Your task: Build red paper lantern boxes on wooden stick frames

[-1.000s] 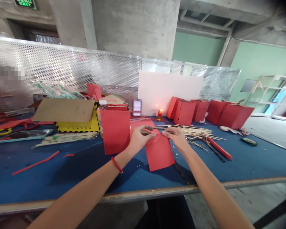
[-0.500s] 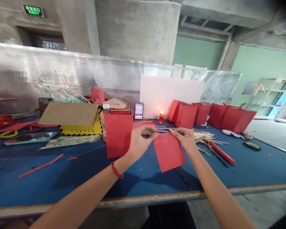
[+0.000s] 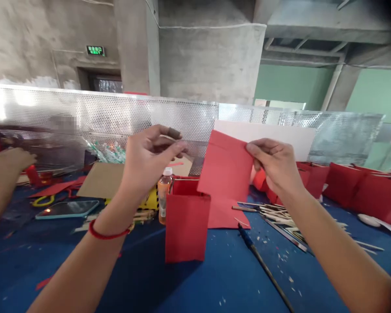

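Part of the white board (image 3: 296, 141) is covered by the red paper (image 3: 228, 163), and part of the bottle (image 3: 163, 191) by the red box (image 3: 185, 228). Another person's arm (image 3: 1, 182) is cut off by the left edge, the long stick (image 3: 263, 265) by the bottom edge.

At the centre of the frame we have an open gap between our left hand (image 3: 151, 158) and the sheet (image 3: 228, 161) that our right hand (image 3: 275, 163) pinches; below it stands the upright bag (image 3: 185, 230), partly overlapped by the sheet in view, touching or not we cannot tell. Just left of it the bottle (image 3: 163, 198) blocks us, the carton (image 3: 101, 180) farther left. At lower centre, between our left arm (image 3: 83, 263) and the slanting brush (image 3: 263, 262), the table (image 3: 220, 284) gives us room to pass. Loose sticks (image 3: 280, 213) lie either side of our right arm (image 3: 339, 256); bags (image 3: 371, 191) crowd the right middle, and board (image 3: 273, 134) and mesh (image 3: 114, 111) wall off the back.
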`<state>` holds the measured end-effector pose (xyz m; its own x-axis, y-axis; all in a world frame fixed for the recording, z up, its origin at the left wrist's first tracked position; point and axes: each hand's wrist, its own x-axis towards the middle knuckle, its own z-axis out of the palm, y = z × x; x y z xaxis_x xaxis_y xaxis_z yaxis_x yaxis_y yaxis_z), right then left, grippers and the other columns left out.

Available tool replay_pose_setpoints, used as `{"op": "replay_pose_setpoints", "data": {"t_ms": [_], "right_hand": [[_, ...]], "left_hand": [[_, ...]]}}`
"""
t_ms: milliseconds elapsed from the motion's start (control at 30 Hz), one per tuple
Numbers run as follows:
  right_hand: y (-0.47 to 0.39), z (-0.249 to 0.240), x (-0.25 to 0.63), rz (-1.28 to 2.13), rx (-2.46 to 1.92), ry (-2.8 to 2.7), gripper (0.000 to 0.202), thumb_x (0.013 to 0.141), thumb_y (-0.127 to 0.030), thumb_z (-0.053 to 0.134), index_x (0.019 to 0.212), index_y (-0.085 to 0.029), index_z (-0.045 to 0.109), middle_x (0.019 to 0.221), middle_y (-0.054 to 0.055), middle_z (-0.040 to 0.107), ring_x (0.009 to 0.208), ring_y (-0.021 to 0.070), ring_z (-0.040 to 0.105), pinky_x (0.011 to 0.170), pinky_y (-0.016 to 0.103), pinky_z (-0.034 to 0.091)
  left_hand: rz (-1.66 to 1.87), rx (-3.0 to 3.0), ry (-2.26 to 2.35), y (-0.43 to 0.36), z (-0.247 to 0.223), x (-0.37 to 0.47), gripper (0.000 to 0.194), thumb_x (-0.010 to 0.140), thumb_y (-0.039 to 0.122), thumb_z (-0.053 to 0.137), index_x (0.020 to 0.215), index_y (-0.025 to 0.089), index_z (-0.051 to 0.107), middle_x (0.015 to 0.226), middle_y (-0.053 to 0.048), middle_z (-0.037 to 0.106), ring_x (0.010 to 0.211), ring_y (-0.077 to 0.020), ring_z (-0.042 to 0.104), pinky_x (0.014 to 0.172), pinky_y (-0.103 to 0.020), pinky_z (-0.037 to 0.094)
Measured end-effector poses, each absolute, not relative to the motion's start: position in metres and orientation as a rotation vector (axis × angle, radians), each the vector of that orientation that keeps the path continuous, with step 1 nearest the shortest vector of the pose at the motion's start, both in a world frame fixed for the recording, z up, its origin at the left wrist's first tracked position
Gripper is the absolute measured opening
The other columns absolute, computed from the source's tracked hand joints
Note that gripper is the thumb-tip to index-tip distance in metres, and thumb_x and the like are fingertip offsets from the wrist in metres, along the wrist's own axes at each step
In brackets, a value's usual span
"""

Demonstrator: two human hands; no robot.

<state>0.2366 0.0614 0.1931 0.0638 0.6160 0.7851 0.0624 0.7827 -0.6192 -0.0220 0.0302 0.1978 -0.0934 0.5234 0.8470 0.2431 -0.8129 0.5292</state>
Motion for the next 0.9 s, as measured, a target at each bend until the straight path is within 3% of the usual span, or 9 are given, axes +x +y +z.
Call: {"op": "replay_pose_setpoints", "data": {"t_ms": [133,267,367,467,567,733,900], "right_hand": [[0.072,0.187,0.204,0.155,-0.491,-1.514,0.008,0.085,-0.015,0.073,0.086,-0.022,0.069,0.062,-0.005,0.069,0.054,0.0110,0.067,0.053,0.021,0.055],[0.070,0.159,0.188,-0.436,-0.317,-1.852,0.014,0.090,-0.005,0.066,0.091,-0.018,0.069,0.086,0.002,0.078,0.076,0.0134,0.075,0.067,0.022,0.058],[0.070,0.145,0.185,-0.617,-0.161,-1.949,0.010,0.092,-0.005,0.064,0.090,-0.014,0.070,0.089,0.005,0.079,0.073,0.0132,0.074,0.064,0.024,0.055],[0.071,0.138,0.186,-0.679,-0.149,-2.028,0.016,0.093,-0.007,0.063,0.080,-0.015,0.069,0.090,0.003,0.079,0.063,0.0116,0.070,0.050,0.026,0.045],[0.068,0.136,0.187,-0.674,-0.206,-2.152,0.022,0.095,-0.006,0.057,0.080,-0.016,0.069,0.092,0.001,0.079,0.062,0.0122,0.068,0.048,0.029,0.039],[0.060,0.143,0.192,-0.549,-0.331,-2.222,0.028,0.102,-0.011,0.050,0.086,-0.019,0.071,0.090,-0.002,0.078,0.071,0.0122,0.069,0.061,0.029,0.048],[0.061,0.150,0.198,-0.516,-0.340,-2.321,0.035,0.108,-0.017,0.041,0.089,-0.021,0.070,0.087,-0.004,0.078,0.071,0.0109,0.069,0.063,0.028,0.049]], "left_hand": [[1.826,2.032,1.016,0.056,0.204,-0.059,0.009,0.080,0.028,0.077,0.083,0.020,0.072,0.079,-0.002,0.078,0.073,-0.0150,0.073,0.062,-0.020,0.055],[1.668,2.103,1.143,0.068,0.203,-0.076,0.017,0.086,0.035,0.069,0.088,0.019,0.073,0.082,-0.003,0.077,0.076,-0.0160,0.072,0.058,-0.020,0.053],[1.367,2.222,1.213,0.072,0.196,-0.084,0.025,0.093,0.044,0.063,0.100,0.022,0.071,0.099,-0.003,0.076,0.089,-0.0173,0.071,0.068,-0.022,0.055],[1.066,2.317,1.211,0.076,0.186,-0.092,0.033,0.091,0.048,0.068,0.117,0.027,0.068,0.113,-0.003,0.074,0.093,-0.0189,0.070,0.076,-0.026,0.055],[0.883,2.401,1.147,0.080,0.181,-0.097,0.052,0.086,0.051,0.074,0.132,0.029,0.062,0.123,-0.004,0.071,0.100,-0.0231,0.069,0.083,-0.031,0.055],[0.592,2.419,1.139,0.084,0.182,-0.091,0.085,0.074,0.061,0.080,0.148,0.032,0.048,0.153,-0.007,0.051,0.139,-0.0354,0.047,0.115,-0.044,0.039],[0.453,2.240,1.183,0.088,0.177,-0.085,0.102,0.063,0.063,0.087,0.151,0.035,0.044,0.157,-0.006,0.046,0.144,-0.0391,0.041,0.117,-0.049,0.038]]}}
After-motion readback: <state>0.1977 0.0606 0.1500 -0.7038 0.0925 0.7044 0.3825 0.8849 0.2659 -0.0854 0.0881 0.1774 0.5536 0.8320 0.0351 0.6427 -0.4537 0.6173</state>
